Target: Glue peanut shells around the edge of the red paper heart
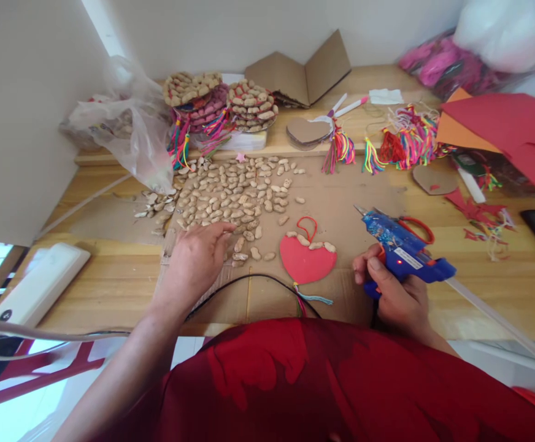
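My left hand [198, 253] is over the near edge of a spread of peanuts [230, 193], palm down. Its index finger stretches out to the right, and no peanut shows in its grasp; the fingertips underneath are partly hidden. My right hand [399, 294] grips a blue hot glue gun [399, 245], its nozzle pointing up and left, with a small red light lit and a long glue stick [497, 316] out of its back. Between my hands lies a red heart-shaped card [308, 261]. Several peanuts line its top edge, with a red loop above and coloured strings below.
A cardboard sheet [341, 209] lies under the work, crossed by a black cable [253, 275]. Peanut-covered pieces [252, 104], a cardboard heart [308, 132] and tassels [408, 138] are at the back. Scissors [419, 228] lie behind the glue gun. A white power strip [42, 282] sits left.
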The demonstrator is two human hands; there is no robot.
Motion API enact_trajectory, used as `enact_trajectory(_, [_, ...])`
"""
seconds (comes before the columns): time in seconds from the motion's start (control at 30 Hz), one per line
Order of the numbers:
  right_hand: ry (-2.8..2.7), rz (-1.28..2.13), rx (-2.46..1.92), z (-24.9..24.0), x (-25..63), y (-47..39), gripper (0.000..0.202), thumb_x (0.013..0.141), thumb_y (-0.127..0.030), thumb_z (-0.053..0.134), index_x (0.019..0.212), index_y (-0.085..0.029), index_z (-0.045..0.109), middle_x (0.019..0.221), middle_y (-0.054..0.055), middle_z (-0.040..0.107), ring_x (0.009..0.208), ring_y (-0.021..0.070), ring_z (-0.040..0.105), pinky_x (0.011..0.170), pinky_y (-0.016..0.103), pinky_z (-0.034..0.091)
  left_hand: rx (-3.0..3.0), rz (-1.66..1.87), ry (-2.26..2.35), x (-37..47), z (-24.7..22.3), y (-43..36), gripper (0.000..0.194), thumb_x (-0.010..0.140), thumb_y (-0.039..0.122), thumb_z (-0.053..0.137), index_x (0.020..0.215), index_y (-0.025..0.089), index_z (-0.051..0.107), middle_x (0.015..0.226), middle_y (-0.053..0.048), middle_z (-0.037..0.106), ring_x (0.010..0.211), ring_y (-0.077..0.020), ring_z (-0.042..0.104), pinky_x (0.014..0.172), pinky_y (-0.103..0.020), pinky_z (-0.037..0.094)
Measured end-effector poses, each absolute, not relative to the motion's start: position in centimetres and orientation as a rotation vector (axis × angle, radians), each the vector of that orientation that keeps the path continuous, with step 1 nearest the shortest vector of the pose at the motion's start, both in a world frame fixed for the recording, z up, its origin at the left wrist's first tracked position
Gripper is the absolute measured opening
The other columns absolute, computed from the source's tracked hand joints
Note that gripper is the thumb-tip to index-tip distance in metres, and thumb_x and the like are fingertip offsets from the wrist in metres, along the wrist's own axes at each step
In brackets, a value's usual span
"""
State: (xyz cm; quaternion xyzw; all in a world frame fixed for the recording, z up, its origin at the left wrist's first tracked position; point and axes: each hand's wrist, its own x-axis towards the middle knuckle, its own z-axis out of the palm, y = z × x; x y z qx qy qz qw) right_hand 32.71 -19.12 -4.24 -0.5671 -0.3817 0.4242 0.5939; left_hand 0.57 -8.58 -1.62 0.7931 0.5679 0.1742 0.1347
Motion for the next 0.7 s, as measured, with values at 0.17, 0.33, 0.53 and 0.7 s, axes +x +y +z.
enact_trajectory(0.17, [-0.9,0.991,-1.33,-4.2,32.8,-19.2,0.019,0.095,-0.043,0.075,0.097,-0.027,0.066,0.078,-0.003,0.065,0.066,0.0149,0.057,0.067,0.031,0.045,2.269,0.454,1.66,1.0,-0.9,-8.8,0.044,0.108,0.037,0.036,0.108,0.023,0.078,0.097,-0.007,0.081,0.095,-0.0259,0.072,0.087,-0.039,0.054])
enact_trajectory(0.33, [-0.918,0.981,-1.37,-4.0,32.8,-19.2,0.018,0.096,-0.042,0.074,0.097,-0.026,0.065,0.079,-0.002,0.065,0.066,0.0151,0.058,0.066,0.032,0.045,2.312,0.415,1.623,2.0,-0.6,-8.9,0.042,0.107,0.036,0.04,0.091,0.025,0.078,0.091,-0.006,0.079,0.091,-0.0252,0.071,0.089,-0.038,0.054])
enact_trajectory(0.53, [-0.924,0.972,-1.369,-3.8,32.7,-19.1,0.022,0.095,-0.046,0.074,0.096,-0.027,0.064,0.079,-0.001,0.065,0.067,0.017,0.059,0.067,0.033,0.046,2.348,0.485,1.57,2.7,-1.8,-9.0,0.023,0.098,0.029,0.056,0.095,0.025,0.079,0.106,-0.008,0.081,0.104,-0.0291,0.073,0.1,-0.046,0.054])
enact_trajectory(0.7, [-0.897,0.982,-1.384,-3.7,32.5,-19.0,0.024,0.093,-0.048,0.075,0.096,-0.027,0.064,0.078,-0.001,0.065,0.066,0.0175,0.059,0.066,0.034,0.047,2.333,0.45,1.558,2.6,-1.8,-8.8,0.015,0.094,0.029,0.064,0.096,0.024,0.078,0.108,-0.009,0.081,0.107,-0.0315,0.073,0.101,-0.049,0.054])
